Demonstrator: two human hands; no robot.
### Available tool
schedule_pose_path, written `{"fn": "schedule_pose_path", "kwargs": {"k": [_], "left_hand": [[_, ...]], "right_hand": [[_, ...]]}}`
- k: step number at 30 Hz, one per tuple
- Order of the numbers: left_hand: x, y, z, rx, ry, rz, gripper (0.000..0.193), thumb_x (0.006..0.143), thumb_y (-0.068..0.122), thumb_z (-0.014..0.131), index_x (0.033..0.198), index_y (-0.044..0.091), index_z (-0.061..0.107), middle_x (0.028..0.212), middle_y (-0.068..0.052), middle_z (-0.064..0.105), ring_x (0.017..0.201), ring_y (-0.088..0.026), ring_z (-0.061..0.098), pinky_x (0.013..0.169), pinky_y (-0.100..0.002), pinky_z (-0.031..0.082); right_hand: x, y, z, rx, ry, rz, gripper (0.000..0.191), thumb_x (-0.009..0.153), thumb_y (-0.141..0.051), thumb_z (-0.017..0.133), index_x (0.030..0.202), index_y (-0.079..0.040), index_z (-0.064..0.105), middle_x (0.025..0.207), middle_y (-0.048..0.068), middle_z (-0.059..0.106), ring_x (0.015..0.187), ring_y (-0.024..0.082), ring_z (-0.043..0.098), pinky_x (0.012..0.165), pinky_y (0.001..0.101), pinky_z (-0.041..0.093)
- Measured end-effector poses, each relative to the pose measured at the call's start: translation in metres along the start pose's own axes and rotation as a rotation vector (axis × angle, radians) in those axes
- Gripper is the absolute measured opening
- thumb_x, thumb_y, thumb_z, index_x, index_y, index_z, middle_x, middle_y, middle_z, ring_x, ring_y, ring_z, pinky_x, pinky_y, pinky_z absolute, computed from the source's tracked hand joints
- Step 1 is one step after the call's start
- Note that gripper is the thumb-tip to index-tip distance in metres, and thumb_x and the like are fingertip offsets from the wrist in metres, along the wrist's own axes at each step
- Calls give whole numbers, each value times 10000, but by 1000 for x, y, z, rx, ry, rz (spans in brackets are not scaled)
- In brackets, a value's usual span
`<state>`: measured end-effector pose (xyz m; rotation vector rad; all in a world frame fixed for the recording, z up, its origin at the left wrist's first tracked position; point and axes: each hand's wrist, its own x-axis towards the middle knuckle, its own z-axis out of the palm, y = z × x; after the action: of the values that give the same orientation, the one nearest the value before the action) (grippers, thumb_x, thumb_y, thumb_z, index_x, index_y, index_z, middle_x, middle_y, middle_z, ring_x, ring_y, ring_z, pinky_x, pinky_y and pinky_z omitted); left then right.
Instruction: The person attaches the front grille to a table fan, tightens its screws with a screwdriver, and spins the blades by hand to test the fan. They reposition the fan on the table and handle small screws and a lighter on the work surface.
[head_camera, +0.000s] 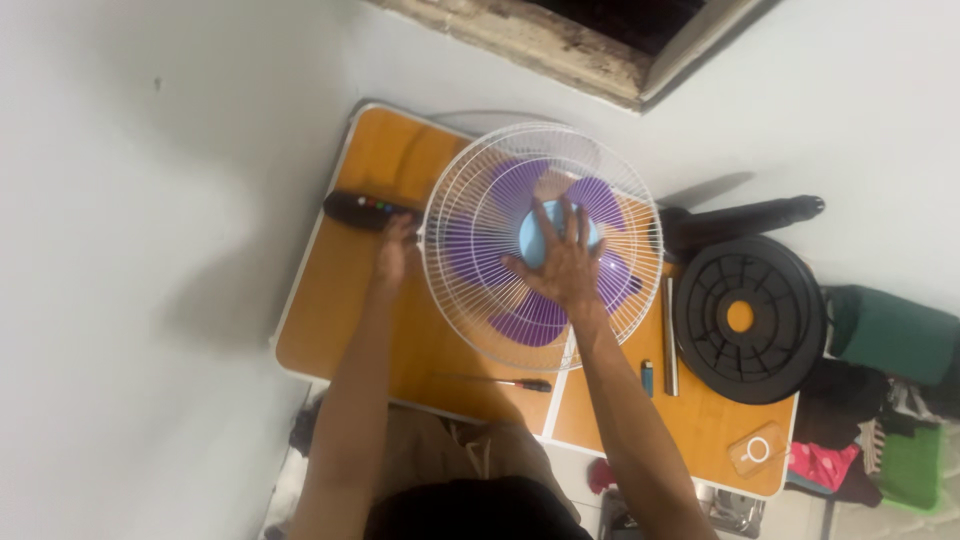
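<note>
A white wire fan guard lies flat on an orange folding table, covering purple fan blades and a pale blue round hub cap at its centre. Just left of the guard, a black motor housing with coloured buttons rests on the table near its far edge. Nearer the person than the guard lies a thin screwdriver with a black handle. To the guard's right lie a slim metal rod and a small blue lighter, and beyond them a round black fan base overhangs the table's right end, with a black stand tube behind it. A flat orange-cased phone sits at the table's near right corner.

The right hand lies palm down on top of the guard, fingers spread wide over the hub cap, forearm stretched straight from the body. The left hand reaches to the guard's left rim beside the motor housing; its fingers curl there, though what they grip cannot be told.
</note>
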<state>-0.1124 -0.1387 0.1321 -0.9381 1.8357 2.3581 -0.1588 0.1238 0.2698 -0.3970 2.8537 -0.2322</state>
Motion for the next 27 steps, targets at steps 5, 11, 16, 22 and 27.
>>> {"fn": "schedule_pose_path", "kwargs": {"k": [5, 11, 16, 22, 27], "left_hand": [[-75, -79, -40, 863, -191, 71, 323, 936, 360, 613, 1166, 155, 710, 1197, -33, 689, 1104, -211, 607, 932, -391, 493], [-151, -152, -33, 1390, -510, 421, 201, 795, 267, 694, 979, 213, 754, 1211, -8, 669, 1214, -252, 575, 993, -466, 485], [-148, -169, -36, 1513, -252, 766, 136, 786, 256, 750, 911, 206, 769, 1202, 30, 676, 1192, -239, 610, 968, -502, 499], [-129, -149, -67, 1235, -522, 16, 219, 787, 283, 800, 970, 163, 781, 1062, -62, 774, 1023, -242, 721, 963, -387, 567], [-122, -118, -89, 198, -216, 149, 248, 905, 185, 722, 1101, 34, 743, 1105, -122, 784, 992, -206, 737, 886, -315, 570]], "right_hand": [[-2, 6, 3, 9, 24, -18, 1145, 680, -903, 625, 1611, -336, 277, 1693, 181, 141, 1534, 484, 91, 1075, 855, 190], [1, 6, 6, 9, 5, -17, 1153, 683, -893, 630, 1608, -303, 275, 1686, 191, 132, 1530, 489, 79, 1067, 855, 179], [0, 0, 1, 24, 19, -12, 1140, 690, -866, 633, 1612, -300, 273, 1683, 202, 140, 1526, 500, 101, 1068, 857, 173], [2, -2, 1, -11, 32, -23, 1129, 689, -866, 636, 1610, -317, 286, 1668, 219, 172, 1518, 512, 133, 1071, 859, 178], [2, 2, 5, -4, 28, -11, 1138, 677, -884, 635, 1599, -318, 284, 1676, 205, 156, 1512, 519, 121, 1062, 859, 176]]}}
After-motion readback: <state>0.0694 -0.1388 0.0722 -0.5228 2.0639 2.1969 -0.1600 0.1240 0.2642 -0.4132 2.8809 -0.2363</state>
